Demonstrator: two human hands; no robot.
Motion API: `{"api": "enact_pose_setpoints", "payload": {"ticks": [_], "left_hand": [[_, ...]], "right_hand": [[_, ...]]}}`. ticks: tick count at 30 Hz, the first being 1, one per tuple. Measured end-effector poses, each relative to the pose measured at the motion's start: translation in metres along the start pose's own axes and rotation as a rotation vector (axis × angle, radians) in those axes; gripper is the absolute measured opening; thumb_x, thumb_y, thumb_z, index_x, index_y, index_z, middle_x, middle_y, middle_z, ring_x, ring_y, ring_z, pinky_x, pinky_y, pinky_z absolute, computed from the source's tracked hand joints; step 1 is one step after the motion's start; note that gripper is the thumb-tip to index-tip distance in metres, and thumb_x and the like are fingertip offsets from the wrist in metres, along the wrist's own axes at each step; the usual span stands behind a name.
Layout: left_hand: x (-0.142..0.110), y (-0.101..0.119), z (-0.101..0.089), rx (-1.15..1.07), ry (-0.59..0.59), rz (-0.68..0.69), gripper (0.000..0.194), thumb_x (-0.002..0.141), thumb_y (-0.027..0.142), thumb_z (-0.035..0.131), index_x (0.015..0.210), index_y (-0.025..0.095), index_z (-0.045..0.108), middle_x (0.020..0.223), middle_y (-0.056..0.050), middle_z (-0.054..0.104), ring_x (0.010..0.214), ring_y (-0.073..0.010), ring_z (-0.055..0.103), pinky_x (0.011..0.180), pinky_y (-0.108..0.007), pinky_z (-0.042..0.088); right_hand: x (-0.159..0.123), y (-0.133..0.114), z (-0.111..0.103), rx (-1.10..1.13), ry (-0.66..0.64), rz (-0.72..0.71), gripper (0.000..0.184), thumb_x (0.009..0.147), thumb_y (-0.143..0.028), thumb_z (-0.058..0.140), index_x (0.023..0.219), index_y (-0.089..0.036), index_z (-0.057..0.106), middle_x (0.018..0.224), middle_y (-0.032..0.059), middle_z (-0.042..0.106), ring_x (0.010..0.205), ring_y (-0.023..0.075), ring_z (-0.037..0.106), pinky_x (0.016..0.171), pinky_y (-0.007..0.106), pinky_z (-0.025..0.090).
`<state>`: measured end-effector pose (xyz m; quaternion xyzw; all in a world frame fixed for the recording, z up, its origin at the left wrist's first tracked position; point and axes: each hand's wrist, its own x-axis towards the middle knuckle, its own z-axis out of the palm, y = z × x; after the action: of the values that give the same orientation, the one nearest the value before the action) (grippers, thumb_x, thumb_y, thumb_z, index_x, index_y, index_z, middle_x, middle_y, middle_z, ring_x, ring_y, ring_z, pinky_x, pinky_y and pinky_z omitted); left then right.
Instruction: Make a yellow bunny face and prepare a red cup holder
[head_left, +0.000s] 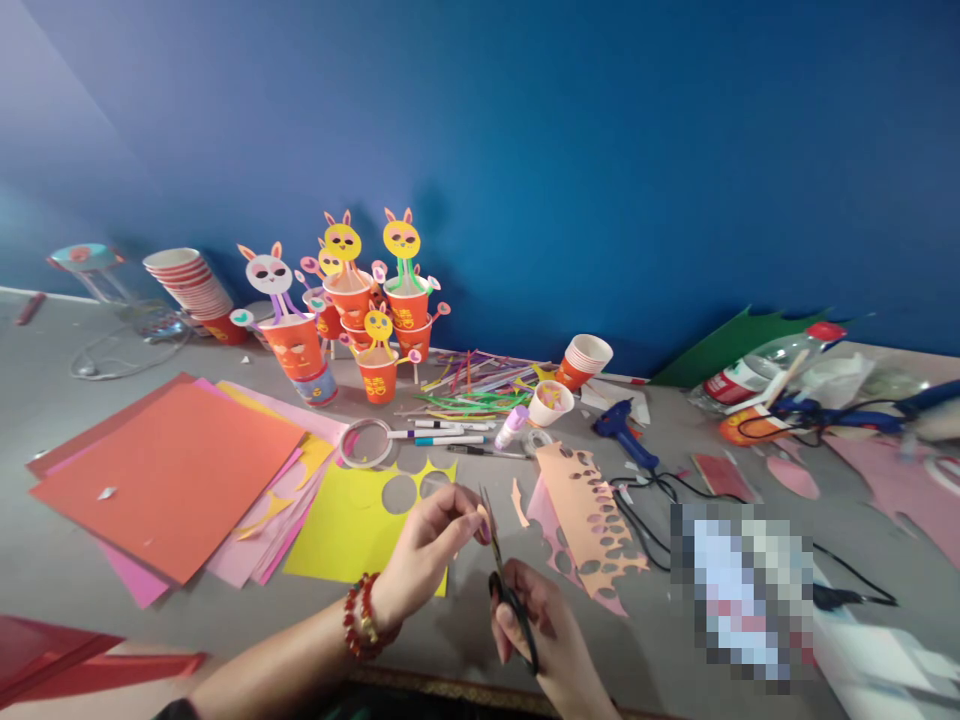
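Observation:
My left hand (435, 540), with a red bead bracelet (363, 615) on its wrist, pinches a small paper piece (484, 522) between thumb and fingertips. The piece looks pale and purplish; its shape is too small to make out. Black-handled scissors (504, 600) are gripped in my right hand (544, 620), blades pointing up and away from me, right beside the paper piece. Whether the blades touch it I cannot tell. Under and behind my left hand lies a yellow sheet (337, 530) with round holes cut from it. Peach paper (581, 510) full of cut-outs lies to the right.
Coloured sheets (180, 470) are stacked at left. Behind stand orange cups with paper animal figures (379, 375), markers (450, 438), a tape roll (366, 442) and loose coloured strips (480, 385). A blue glue gun (626, 435) with its black cord and a plastic bottle (765, 365) are at right.

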<state>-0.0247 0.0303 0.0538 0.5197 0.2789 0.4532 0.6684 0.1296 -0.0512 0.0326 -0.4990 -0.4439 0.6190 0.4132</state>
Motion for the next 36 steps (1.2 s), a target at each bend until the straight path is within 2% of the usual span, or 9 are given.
{"api": "enact_pose_setpoints", "payload": {"ticks": [17,25,36], "left_hand": [[-0.0005,0.0018,-0.0007,0.001,0.001,-0.001,0.027,0.096,0.034,0.057,0.075,0.017,0.055,0.077,-0.004,0.060,0.078,-0.0165,0.056,0.074,-0.028,0.042],[-0.0003,0.0039,-0.0002,0.004,0.008,-0.012,0.027,0.095,0.035,0.057,0.075,0.017,0.055,0.078,-0.004,0.060,0.079,-0.0171,0.056,0.075,-0.029,0.042],[-0.0011,0.0049,0.0000,0.002,0.000,-0.014,0.027,0.095,0.033,0.057,0.074,0.017,0.055,0.078,-0.004,0.060,0.079,-0.0171,0.056,0.075,-0.029,0.041]], "right_hand": [[0.0008,0.0030,0.0026,0.059,0.018,0.028,0.062,0.068,-0.079,0.067,0.067,-0.023,0.041,0.050,-0.0087,0.042,0.039,0.0057,0.034,0.041,0.020,0.028],[0.0003,-0.0032,0.0041,0.045,0.034,0.066,0.065,0.066,-0.081,0.066,0.065,-0.023,0.037,0.048,-0.0094,0.042,0.039,0.0053,0.033,0.042,0.020,0.031],[0.0013,0.0003,0.0032,0.043,0.040,0.072,0.067,0.064,-0.083,0.066,0.064,-0.024,0.035,0.046,-0.0112,0.038,0.036,0.0042,0.031,0.040,0.019,0.027]]}}
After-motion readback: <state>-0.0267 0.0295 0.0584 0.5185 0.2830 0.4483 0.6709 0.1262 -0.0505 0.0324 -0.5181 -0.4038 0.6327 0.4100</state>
